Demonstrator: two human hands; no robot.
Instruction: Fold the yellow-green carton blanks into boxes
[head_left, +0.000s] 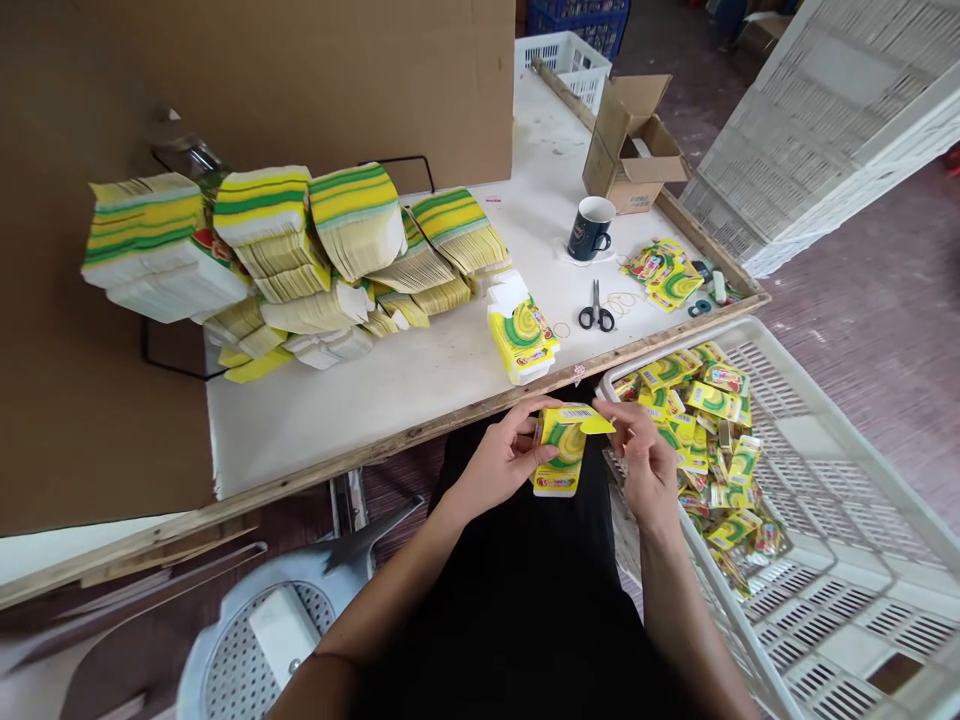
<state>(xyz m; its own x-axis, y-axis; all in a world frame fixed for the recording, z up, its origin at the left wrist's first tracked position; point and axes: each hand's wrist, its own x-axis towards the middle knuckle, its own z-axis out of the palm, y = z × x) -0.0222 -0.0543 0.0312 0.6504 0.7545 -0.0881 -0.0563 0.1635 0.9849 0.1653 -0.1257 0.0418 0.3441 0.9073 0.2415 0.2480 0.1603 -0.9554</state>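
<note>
Beyond the fingers [546, 455], we see a dark mug [586, 230] and, closer to them, black-handled scissors [596, 314]. Farther off, to their right, we find an open cardboard box [602, 150] and stacked white plastic crates [810, 135]. Lower, to their left, sits a perforated grey seat [229, 635].

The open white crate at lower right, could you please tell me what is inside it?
Inside the white crate is a heap of yellow printed packs at various angles. Only the upper ones show; what lies beneath, including the floor there, is covered.
</note>
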